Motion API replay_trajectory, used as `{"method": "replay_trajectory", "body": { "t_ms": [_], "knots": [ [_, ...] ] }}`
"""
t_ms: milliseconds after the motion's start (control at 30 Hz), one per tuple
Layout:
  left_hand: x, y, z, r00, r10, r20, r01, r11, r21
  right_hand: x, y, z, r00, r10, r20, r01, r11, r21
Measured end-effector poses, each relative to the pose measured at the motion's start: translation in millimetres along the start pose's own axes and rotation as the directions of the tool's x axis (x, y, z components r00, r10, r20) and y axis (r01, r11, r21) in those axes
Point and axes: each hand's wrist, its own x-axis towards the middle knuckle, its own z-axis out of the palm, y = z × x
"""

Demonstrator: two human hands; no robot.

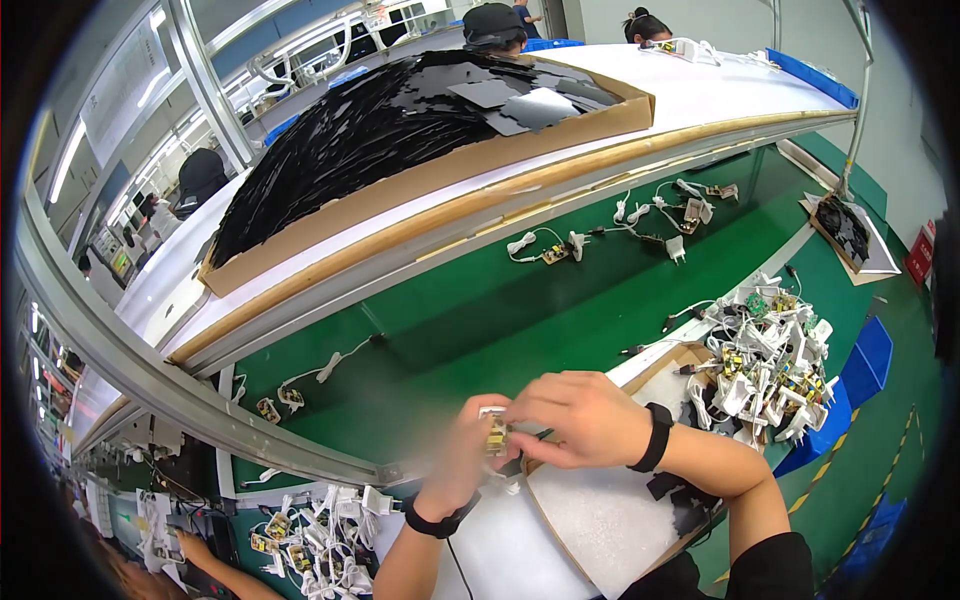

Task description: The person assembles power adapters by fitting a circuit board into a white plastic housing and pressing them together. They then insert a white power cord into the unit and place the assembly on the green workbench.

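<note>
My left hand (452,462), partly blurred, is closed around a small power adapter (496,432) with its white casing and yellow circuit parts exposed. My right hand (580,415) reaches across from the right, its fingers bent and pressed together at the adapter's side. A small dark edge (545,434) shows by the right fingers; what they pinch is mostly hidden. Both wrists wear black bands, and a thin cord runs down from the left one. Below the hands lies a cardboard tray (590,530) with a whitish bottom and several black sheet pieces (685,495) at its right side.
A heap of white adapters with cables (770,370) stands at the right, another pile (320,540) at lower left. Beyond runs a green conveyor belt (440,330) carrying several adapters. A raised shelf holds a cardboard box (430,170) of black sheets. A co-worker's arm (215,565) shows at lower left.
</note>
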Motion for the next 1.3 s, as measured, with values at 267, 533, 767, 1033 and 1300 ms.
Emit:
{"method": "replay_trajectory", "body": {
  "t_ms": [267, 533, 767, 1033, 1300],
  "knots": [
    [5.2, -9.5, -5.0, 0.997, 0.062, 0.043, -0.072, 0.955, 0.288, -8.8, 7.4, 3.5, 1.000, -0.022, 0.006, 0.022, 0.999, -0.033],
    [8.3, -7.4, 20.8, 0.953, 0.303, -0.024, -0.290, 0.930, 0.226, -13.2, 12.4, 16.9, 0.929, 0.370, 0.008, -0.346, 0.859, 0.377],
    [7.2, -10.6, 17.8, 0.943, 0.330, 0.049, -0.333, 0.924, 0.189, -11.7, 13.5, 39.6, 0.834, 0.408, 0.371, -0.518, 0.351, 0.780],
    [9.8, -20.3, 18.7, 0.887, 0.462, 0.005, -0.434, 0.830, 0.352, -9.2, 0.9, 45.1, 0.877, 0.451, 0.167, -0.405, 0.506, 0.761],
    [7.2, -17.7, 9.6, 0.958, 0.278, -0.071, -0.278, 0.961, 0.004, -6.6, 4.5, 45.4, 0.883, 0.468, 0.031, -0.428, 0.776, 0.463]
  ]
}}
